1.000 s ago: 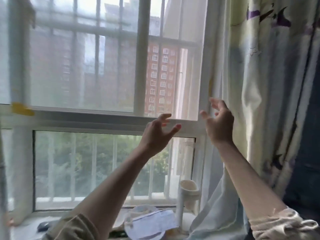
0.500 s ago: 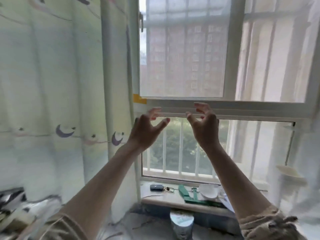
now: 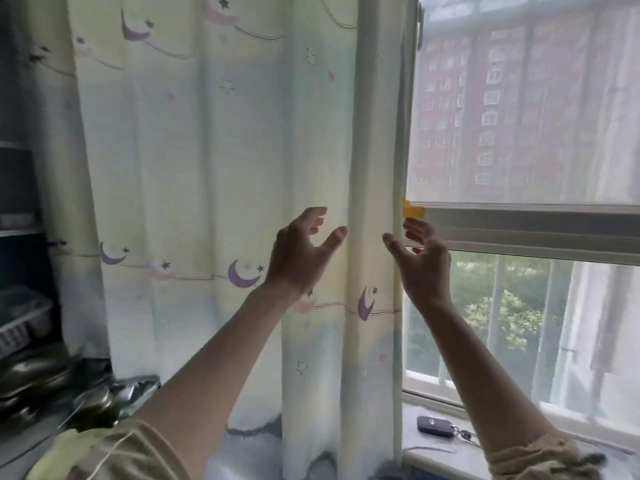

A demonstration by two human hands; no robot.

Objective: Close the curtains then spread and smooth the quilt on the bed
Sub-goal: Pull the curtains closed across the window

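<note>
Reaching up with both arms, you hold your hands in front of the curtain [image 3: 214, 174], and neither of them has cloth in it. Your left hand [image 3: 301, 251] is spread wide, the fingers curved and the thumb apart, and it stands before the pale fabric with the moon and star print. Your right hand [image 3: 420, 261] is also wide open, the palm turned toward the left hand, and it is in front of the window frame [image 3: 533, 230], just below a small yellow tape piece [image 3: 412, 211].

The free edge of the curtain [image 3: 375, 188] hangs as a straight vertical fold exactly between your two hands: from the left hand it is at 3 o'clock, from the right hand at 9 o'clock, near to both thumbs but I cannot tell if they touch it. The rest of the curtain goes away to 9 o'clock of the view. On the windowsill [image 3: 436, 455], at 5 o'clock from the right hand, lies a black car key [image 3: 434, 425], just beside your right forearm.
</note>
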